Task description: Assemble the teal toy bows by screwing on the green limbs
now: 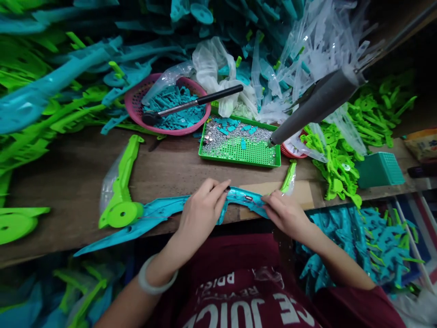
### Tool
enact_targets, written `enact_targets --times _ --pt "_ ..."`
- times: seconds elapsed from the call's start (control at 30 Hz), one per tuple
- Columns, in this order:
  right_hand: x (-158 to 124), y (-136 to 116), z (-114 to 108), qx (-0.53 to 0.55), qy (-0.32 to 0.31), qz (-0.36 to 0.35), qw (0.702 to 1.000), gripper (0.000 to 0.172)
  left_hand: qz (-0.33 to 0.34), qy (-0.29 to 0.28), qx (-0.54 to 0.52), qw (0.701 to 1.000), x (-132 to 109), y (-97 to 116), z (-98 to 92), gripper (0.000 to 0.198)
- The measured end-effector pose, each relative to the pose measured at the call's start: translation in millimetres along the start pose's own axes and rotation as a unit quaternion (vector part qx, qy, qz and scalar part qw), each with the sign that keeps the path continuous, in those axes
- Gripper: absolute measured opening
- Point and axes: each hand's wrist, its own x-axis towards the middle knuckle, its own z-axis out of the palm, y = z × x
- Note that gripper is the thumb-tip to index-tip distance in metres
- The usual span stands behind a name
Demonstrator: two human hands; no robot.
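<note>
A long teal plastic toy part (153, 214) lies along the near edge of the wooden bench (75, 177). My left hand (201, 212) rests on its middle, fingers curled and pinching it near the top edge. My right hand (287, 214) presses down on its right end, fingers closed over the plastic. A small metal piece (248, 198) shows on the part between the two hands. A green plastic piece (289, 177) pokes out just beyond my right hand.
A green tray (239, 152) of small metal bits sits behind the hands. A pink basket (136, 98) of teal pieces carries a hammer (191, 104). A green toy part (121, 191) lies left. A grey pole (317, 102) slants in from the right. Heaps of teal and green parts surround the bench.
</note>
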Motion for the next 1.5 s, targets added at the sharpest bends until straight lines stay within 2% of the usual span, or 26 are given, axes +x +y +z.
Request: enact_targets --times 0.17,0.23,0.3,0.37,0.43,0.57,0.63,0.7,0.8,0.9,1.0,1.1,1.23,1.4,1.5 --pt "-8.8 -8.8 1.9 -0.086 -0.051 -0.110 0.989 0.017 -0.003 -0.005 0.024 1.000 9.8 -0.2 4.7 0.015" --pt "-9.3 -7.4 -2.9 -0.062 -0.071 -0.113 0.989 0.019 0.015 0.000 0.032 0.999 9.7 0.8 5.2 0.009" --pt "-3.2 -4.9 -10.6 0.011 -0.054 -0.082 0.995 0.031 0.037 0.017 0.027 0.999 7.9 1.4 5.9 0.008" --pt "11.4 -2.3 -16.3 0.081 -0.007 -0.046 0.996 0.032 0.051 0.047 0.020 0.997 4.6 1.5 7.7 0.008" --pt "32.9 0.3 -15.4 0.095 0.022 -0.050 0.994 0.026 0.056 0.079 0.016 0.995 0.7 1.5 10.6 0.011" --pt "73.0 7.5 2.9 0.019 -0.022 -0.182 0.983 0.026 0.046 0.130 0.006 0.990 -5.9 1.8 15.6 0.013" --pt "82.5 11.0 13.6 0.002 -0.034 -0.213 0.976 0.028 0.041 0.141 0.009 0.989 -8.0 2.7 15.5 0.012" --pt "85.6 13.1 22.3 0.009 -0.032 -0.203 0.979 0.028 0.040 0.139 0.017 0.989 -10.9 4.8 13.4 0.009" --pt "85.5 13.0 32.3 0.051 -0.020 -0.152 0.987 0.027 0.036 0.133 0.045 0.989 -19.9 10.2 9.5 0.002" --pt "85.9 10.4 40.1 0.116 -0.019 -0.116 0.986 0.025 0.046 0.140 0.079 0.986 -34.3 13.3 9.3 0.014" --pt "86.7 7.2 43.0 0.140 -0.032 -0.106 0.984 0.024 0.086 0.142 0.077 0.983 -47.9 9.4 13.6 0.024" --pt "86.9 2.3 39.3 0.076 -0.042 -0.107 0.990 0.024 0.119 0.147 0.060 0.980 -54.8 1.5 18.3 0.033" --pt "87.3 -6.6 32.7 -0.033 -0.059 -0.117 0.991 0.023 0.142 0.130 0.043 0.980 -54.8 -4.3 19.0 0.032" --pt "92.2 -20.9 26.3 -0.080 -0.140 -0.115 0.980 0.016 0.107 0.149 0.059 0.981 -54.8 -0.4 16.6 0.025" --pt "98.2 -29.7 20.4 -0.103 -0.189 -0.117 0.969 0.017 0.100 0.141 0.061 0.983 -59.0 1.8 17.7 0.024"
